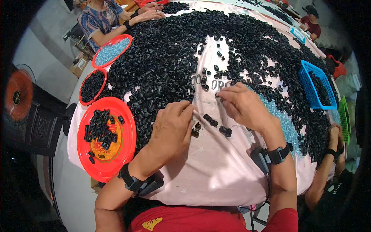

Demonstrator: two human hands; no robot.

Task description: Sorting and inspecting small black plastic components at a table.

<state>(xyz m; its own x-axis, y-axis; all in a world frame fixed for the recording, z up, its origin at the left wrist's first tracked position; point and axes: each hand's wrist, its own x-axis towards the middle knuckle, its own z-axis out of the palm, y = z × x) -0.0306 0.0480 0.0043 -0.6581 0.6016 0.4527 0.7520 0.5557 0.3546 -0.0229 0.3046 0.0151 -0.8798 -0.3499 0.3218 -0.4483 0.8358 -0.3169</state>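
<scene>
My left hand (170,129) is over the pink cloth (208,166) at the edge of the black heap, fingers curled and thumb drawn in. Anything it holds is hidden. My right hand (249,106) is across from it, thumb and fingertips pinched together. A tiny dark spot shows at those fingertips, too small to name. Between and below the hands lie several loose black plastic pieces (210,120), short and tube-like. A large heap of similar black pieces (158,73) spreads beyond both hands. Small clear bluish pieces (280,120) lie in a band beside my right forearm.
On the left are a red plate (131,135) with black pieces, a red bowl of thin black parts (92,87) and a red tray of clear pieces (113,52). A blue basket (317,106) and a green basket (344,120) are at right. Other people work around the table.
</scene>
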